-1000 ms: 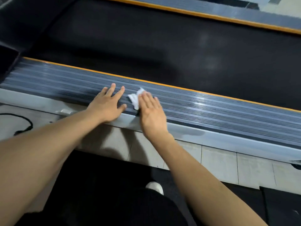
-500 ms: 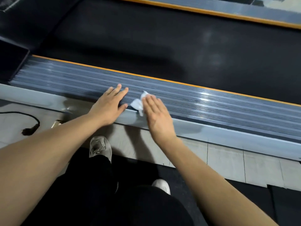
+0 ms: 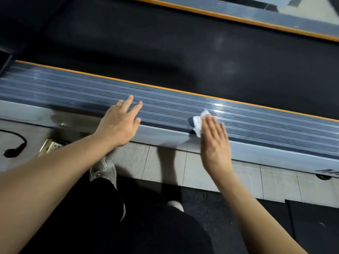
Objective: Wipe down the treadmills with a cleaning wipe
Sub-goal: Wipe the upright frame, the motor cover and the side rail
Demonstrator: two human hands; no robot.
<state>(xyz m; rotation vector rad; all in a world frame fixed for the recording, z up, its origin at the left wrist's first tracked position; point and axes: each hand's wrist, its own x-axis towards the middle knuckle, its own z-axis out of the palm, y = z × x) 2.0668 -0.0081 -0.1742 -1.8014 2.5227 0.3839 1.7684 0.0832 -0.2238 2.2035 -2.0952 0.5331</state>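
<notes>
The treadmill's ribbed grey side rail runs across the view, edged by an orange strip, with the black belt beyond it. My left hand rests flat on the rail's near edge, fingers straight. Further right, my right hand presses a crumpled white wipe onto the rail with straight fingers. Most of the wipe is hidden under the fingers; its left part sticks out.
Pale floor tiles lie below the rail. A black cable with a plug and a brass floor socket sit at the left. My shoes and dark trousers fill the lower middle. A second orange-edged rail runs along the top.
My right hand has slid the wipe to the right along the rail, away from my left hand. The left hand has stayed on the rail.
</notes>
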